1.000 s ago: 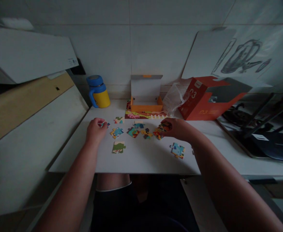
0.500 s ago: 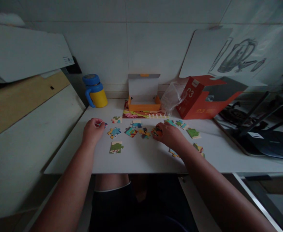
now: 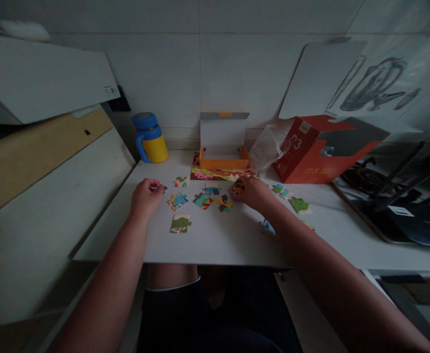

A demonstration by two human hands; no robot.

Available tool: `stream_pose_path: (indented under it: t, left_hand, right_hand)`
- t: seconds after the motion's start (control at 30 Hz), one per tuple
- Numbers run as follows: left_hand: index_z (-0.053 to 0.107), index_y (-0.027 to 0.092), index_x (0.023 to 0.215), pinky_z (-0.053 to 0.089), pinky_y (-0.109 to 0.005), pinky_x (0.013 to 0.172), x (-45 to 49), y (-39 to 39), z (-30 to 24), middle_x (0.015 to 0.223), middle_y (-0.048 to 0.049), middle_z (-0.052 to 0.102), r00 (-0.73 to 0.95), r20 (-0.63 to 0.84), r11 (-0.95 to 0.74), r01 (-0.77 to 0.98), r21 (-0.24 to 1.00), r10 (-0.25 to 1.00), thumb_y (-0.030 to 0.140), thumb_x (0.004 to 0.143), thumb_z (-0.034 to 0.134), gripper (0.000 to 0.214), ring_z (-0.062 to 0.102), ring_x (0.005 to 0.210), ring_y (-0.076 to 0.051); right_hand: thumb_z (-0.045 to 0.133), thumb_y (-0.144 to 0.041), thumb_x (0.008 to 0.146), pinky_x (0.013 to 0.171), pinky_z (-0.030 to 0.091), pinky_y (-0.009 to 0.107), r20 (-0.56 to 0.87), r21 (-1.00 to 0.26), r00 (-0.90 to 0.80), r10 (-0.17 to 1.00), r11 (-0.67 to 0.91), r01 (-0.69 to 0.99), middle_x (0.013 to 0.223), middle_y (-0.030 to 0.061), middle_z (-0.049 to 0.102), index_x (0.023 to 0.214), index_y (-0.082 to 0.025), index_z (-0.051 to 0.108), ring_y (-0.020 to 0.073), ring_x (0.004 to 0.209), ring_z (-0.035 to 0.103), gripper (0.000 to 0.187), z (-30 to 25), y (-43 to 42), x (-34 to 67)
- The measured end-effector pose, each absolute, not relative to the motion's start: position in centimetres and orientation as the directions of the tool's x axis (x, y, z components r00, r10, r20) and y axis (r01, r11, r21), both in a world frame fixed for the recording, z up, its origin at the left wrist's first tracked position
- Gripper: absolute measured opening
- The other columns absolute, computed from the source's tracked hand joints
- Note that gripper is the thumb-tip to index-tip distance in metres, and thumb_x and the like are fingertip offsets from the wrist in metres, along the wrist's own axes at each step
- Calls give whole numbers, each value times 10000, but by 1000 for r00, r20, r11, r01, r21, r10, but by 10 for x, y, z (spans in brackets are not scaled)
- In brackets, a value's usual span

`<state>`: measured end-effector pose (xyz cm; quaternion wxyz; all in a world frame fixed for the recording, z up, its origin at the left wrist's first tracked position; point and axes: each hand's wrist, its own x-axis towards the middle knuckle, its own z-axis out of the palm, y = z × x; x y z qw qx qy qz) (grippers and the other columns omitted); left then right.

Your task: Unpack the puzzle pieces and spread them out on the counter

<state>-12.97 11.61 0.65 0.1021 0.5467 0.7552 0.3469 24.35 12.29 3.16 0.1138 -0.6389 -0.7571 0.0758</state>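
Observation:
On the white table, several jigsaw puzzle pieces lie face up. My left hand (image 3: 146,197) is closed in a pinch on a small puzzle piece (image 3: 164,189), mostly covered by the fingers. My right hand (image 3: 253,192) curls its fingers around another puzzle piece (image 3: 236,188), just in front of the picture sheet (image 3: 203,175). Between the hands are a blue and orange piece (image 3: 178,200), a teal piece (image 3: 203,201), a blue and cream piece (image 3: 212,188) and a dark orange piece (image 3: 223,202). Nearer me sits a green piece (image 3: 181,223).
An open orange box (image 3: 224,163) stands on the picture sheet. Beside it are a clear plastic bag (image 3: 268,149) and a red carton (image 3: 310,152). A blue and yellow mug (image 3: 152,142) stands at the back left. Green pieces (image 3: 300,205) lie right of my right arm.
My right hand has moved slightly away from me toward the picture sheet, covering a piece that showed behind it. My left hand keeps its pinch. The whole view has shifted a little.

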Motion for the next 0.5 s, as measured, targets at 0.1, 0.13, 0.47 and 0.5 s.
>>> stream_pose_path:
  t: [0.1, 0.13, 0.47, 0.5]
  left_hand:
    - [714, 209, 1023, 526, -344, 851, -131, 116, 6, 975, -50, 764, -390, 226, 164, 748, 644, 892, 367, 913, 681, 195, 696, 850, -223]
    - [713, 210, 1019, 524, -343, 846, -131, 117, 5, 972, -49, 763, -392, 229, 161, 745, 648, 891, 367, 911, 683, 193, 697, 848, -222]
    - [703, 210, 1040, 533, -345, 860, -134, 119, 0, 1018, -58, 759, -375, 253, 132, 751, 647, 892, 363, 922, 678, 194, 696, 869, -216]
    - [701, 210, 1038, 536, -348, 864, -134, 118, 0, 1023, -60, 759, -371, 259, 127, 754, 644, 892, 360, 923, 678, 190, 698, 875, -218]
  right_hand:
    - [863, -387, 809, 836, 504, 331, 109, -280, -170, 979, 195, 940, 1192, 159, 784, 1302, -171, 725, 299, 1064, 721, 556, 30, 137, 234]
    - [864, -391, 812, 837, 508, 332, 119, -287, -174, 977, 202, 936, 1175, 157, 788, 1307, -169, 726, 298, 1048, 725, 560, 30, 141, 233]
    - [846, -432, 845, 814, 541, 338, 209, -355, -146, 967, 214, 910, 1141, 111, 804, 1337, -203, 717, 269, 962, 745, 558, 43, 132, 261]
    - [850, -425, 834, 817, 540, 336, 203, -352, -154, 967, 219, 910, 1141, 106, 804, 1328, -205, 721, 269, 965, 746, 556, 44, 127, 264]
